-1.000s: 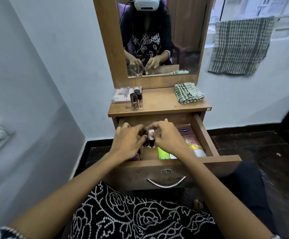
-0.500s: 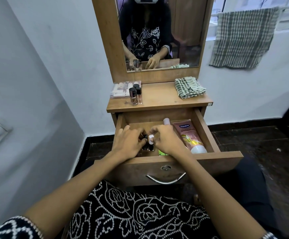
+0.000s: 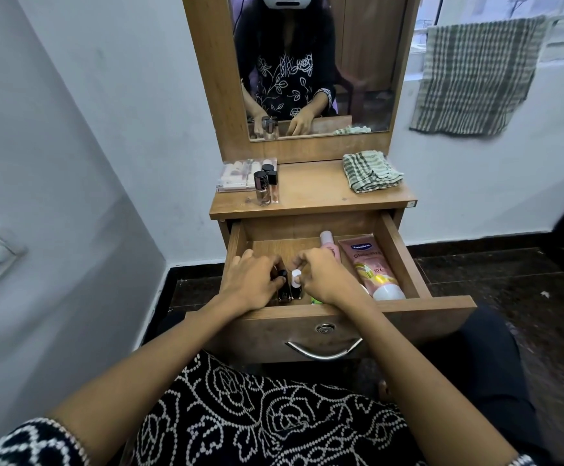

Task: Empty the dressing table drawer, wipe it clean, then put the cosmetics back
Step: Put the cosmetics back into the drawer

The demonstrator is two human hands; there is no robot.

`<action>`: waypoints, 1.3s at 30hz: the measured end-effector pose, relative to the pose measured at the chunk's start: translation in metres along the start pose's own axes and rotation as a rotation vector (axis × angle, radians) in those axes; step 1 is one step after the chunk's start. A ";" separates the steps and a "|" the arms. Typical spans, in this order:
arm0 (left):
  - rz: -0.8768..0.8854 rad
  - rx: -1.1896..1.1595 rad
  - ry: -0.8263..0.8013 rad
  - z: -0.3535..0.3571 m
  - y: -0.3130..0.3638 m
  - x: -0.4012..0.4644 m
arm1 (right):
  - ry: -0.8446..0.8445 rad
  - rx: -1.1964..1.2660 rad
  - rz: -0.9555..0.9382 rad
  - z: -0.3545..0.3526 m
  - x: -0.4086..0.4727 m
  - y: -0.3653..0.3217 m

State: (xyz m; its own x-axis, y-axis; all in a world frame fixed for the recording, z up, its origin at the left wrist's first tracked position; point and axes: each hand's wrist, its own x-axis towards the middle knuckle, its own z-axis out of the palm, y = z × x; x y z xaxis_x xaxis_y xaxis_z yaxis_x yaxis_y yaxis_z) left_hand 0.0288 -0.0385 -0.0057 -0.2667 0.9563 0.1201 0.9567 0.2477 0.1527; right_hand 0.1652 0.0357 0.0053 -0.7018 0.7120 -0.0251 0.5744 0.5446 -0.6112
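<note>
Nail polish bottles upright between fingers of both hands, in drawer.

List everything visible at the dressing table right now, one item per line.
drawer: 1, brown wood, pulled open below the tabletop
Vaseline tube: 1, pink with a white cap, lying in the drawer's right side
pink bottle: 1, pink, in the drawer beside the tube
small bottles: 2, dark, one black cap and one white cap, upright in the drawer between the hands
clear bottles: about 3, dark caps, tabletop left
cosmetics box: 1, clear, behind those bottles
folded cloth: 1, green and white check, tabletop right
hanging towel: 1, green check, upper right
mirror: 1, wood frame
left hand: grips the black-capped bottle
right hand: pinches the white-capped bottle
</note>
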 end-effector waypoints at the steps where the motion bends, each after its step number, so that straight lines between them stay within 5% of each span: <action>1: -0.003 0.003 -0.001 0.000 0.000 0.000 | -0.006 0.004 0.000 0.000 0.000 0.000; 26: -0.042 -0.006 -0.063 -0.004 0.003 -0.001 | -0.013 0.105 -0.050 -0.001 0.001 0.002; 32: -0.043 -0.111 0.020 -0.008 0.008 -0.007 | 0.305 0.087 -0.095 0.003 -0.004 0.004; 36: -0.031 -0.192 0.216 -0.024 0.007 -0.003 | 0.548 0.260 -0.148 -0.014 0.003 -0.005; 39: -0.069 -0.244 0.397 -0.046 0.002 0.016 | 0.582 0.265 -0.200 -0.044 0.029 -0.024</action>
State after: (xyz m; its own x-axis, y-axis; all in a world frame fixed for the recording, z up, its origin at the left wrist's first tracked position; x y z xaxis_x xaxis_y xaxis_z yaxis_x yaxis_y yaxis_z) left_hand 0.0215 -0.0298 0.0414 -0.3979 0.7937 0.4602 0.8927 0.2194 0.3936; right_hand 0.1497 0.0622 0.0540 -0.3997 0.7721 0.4941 0.2818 0.6164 -0.7353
